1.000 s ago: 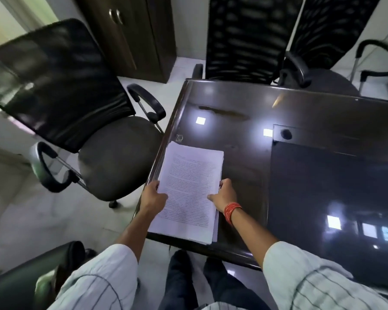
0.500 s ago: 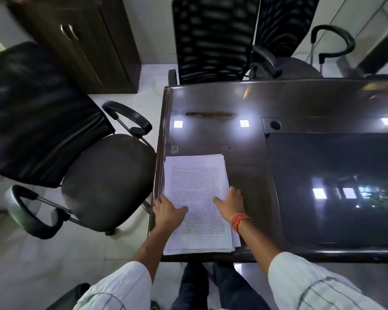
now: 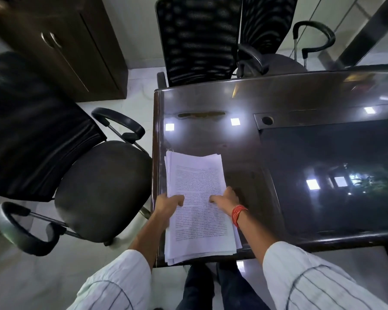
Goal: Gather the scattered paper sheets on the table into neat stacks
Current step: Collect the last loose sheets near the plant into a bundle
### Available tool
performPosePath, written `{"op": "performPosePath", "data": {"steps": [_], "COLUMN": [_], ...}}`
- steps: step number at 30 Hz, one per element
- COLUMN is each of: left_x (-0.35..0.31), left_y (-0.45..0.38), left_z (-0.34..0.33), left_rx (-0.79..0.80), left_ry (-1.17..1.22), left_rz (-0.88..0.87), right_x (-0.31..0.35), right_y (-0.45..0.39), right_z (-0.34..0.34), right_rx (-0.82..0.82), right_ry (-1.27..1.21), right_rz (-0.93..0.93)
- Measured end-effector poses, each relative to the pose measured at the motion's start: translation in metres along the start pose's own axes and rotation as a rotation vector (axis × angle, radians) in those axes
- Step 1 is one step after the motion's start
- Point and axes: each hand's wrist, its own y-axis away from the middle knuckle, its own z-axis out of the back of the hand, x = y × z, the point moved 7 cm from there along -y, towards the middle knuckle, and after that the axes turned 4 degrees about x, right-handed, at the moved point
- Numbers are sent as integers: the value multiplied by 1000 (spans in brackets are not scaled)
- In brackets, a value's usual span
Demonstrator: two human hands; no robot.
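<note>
Evidently squaring-up step: stack of paper sheets (image 3: 198,206) lies at table's (image 3: 211,130) near-left corner, near end overhanging the edge. Left hand (image 3: 168,203) grips the stack's left edge, thumb on top; right hand (image 3: 225,198) holds the right edge, thumb across the page. Sheets fan unevenly at far-left and near ends; next move likely calls for jogging the edges flush. Half a second back both palms lay flatter on the page; now they clasp its sides.
</note>
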Motion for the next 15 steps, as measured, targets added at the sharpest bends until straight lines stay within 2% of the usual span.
{"op": "performPosePath", "data": {"steps": [5, 8, 12, 15], "left_x": [-25, -69, -120, -141], "left_y": [12, 33, 56, 73], "left_z": [-5, -15, -29, -39], "left_rx": [129, 174, 188, 185], "left_ry": [48, 24, 90, 114], "left_rz": [-161, -390, -661, -800], "right_x": [2, 31, 77, 85], "right_y": [11, 30, 66, 82], "right_z": [29, 58, 105, 129], "right_rx": [21, 11, -156, -267], "right_ry": [-343, -504, -560, -580], "right_rz": [61, 228, 481, 577]}}
